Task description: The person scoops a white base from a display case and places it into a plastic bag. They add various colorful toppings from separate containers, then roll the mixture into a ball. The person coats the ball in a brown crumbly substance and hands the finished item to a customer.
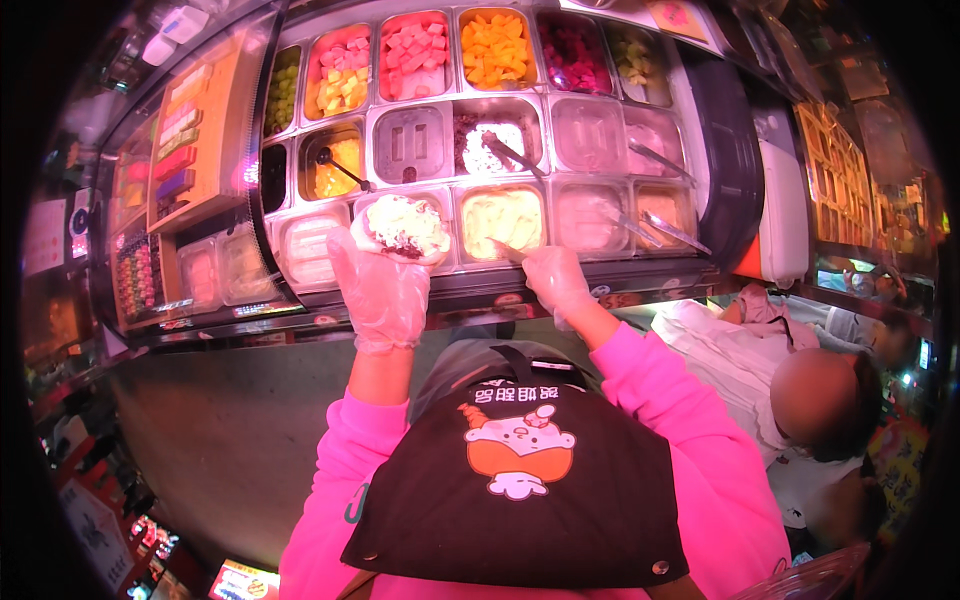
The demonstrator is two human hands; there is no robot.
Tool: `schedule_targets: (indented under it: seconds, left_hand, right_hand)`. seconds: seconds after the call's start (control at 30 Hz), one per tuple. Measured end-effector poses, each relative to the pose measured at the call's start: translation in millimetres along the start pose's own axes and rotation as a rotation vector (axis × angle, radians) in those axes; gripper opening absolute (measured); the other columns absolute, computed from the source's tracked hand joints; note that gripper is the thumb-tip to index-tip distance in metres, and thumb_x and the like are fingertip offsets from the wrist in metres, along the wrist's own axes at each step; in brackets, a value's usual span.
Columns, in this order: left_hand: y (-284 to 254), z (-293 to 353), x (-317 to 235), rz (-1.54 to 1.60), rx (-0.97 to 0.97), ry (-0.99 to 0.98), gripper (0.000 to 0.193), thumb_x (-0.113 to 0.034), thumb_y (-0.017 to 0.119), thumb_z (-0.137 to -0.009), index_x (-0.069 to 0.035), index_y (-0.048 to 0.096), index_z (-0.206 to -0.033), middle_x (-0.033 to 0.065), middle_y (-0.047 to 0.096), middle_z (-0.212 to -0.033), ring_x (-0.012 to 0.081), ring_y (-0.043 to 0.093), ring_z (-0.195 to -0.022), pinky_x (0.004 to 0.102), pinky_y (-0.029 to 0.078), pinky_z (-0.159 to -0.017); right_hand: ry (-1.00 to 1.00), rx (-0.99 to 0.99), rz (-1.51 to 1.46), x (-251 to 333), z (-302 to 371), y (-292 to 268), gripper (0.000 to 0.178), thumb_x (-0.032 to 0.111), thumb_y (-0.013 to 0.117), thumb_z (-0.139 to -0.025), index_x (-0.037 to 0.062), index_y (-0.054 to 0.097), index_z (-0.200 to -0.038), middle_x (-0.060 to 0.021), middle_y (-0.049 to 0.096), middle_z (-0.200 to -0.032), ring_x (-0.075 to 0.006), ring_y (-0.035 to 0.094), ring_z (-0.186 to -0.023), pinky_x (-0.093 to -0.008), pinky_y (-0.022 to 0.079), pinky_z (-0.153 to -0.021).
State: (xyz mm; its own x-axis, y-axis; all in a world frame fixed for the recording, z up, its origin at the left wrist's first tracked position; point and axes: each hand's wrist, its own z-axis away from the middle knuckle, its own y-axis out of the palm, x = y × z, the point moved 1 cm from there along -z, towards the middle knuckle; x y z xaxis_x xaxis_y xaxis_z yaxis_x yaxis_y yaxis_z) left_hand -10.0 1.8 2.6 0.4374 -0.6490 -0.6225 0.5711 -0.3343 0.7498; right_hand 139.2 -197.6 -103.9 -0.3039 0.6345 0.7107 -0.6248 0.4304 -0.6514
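Note:
My left hand, in a clear plastic glove, holds up a pale round wrapper or skin topped with white filling and dark crumbs. The top is heaped and uneven; what lies beneath it is hidden. My right hand, gloved too, is closed round the handle of a spreading utensil. Its far end dips into pale yellow cream in a metal tub; I cannot make out the blade's full shape. The left hand is over the front row of tubs, just left of that cream.
Behind stand tubs of orange fruit cubes, pink cubes and a white-and-dark topping with a spoon. Metal utensils stick out at right. A wooden box stands at left. Another person is close by on my right.

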Motion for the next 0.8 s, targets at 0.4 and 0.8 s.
schedule_targets:
  seconds: [0.4,0.8]
  left_hand:
    - [14.2,-14.0,-16.4,0.044,0.012,-0.156,0.067,-0.025,0.062,-0.097,-0.005,0.033,-0.153,0.0124,0.051,-0.142,0.0302,0.050,-0.130,0.0481,0.039,-0.114]
    - [33.5,-56.2,12.7,0.563,0.410,-0.326,0.068,-0.070,0.044,-0.100,-0.009,0.062,-0.124,0.0087,0.066,-0.115,0.0276,0.059,-0.113,0.0518,0.042,-0.110]
  right_hand:
    - [0.453,-0.029,-0.856,61.0,51.8,-92.0,0.019,0.007,0.068,-0.093,-0.0032,0.074,-0.108,-0.0022,0.062,-0.072,-0.0085,0.048,-0.050,-0.0243,0.036,-0.045]
    - [-0.948,-0.239,0.294,96.4,50.4,-68.8,0.066,-0.010,0.064,-0.073,-0.0081,0.059,-0.139,-0.0144,0.070,-0.092,-0.0239,0.062,-0.063,-0.0345,0.050,-0.054]
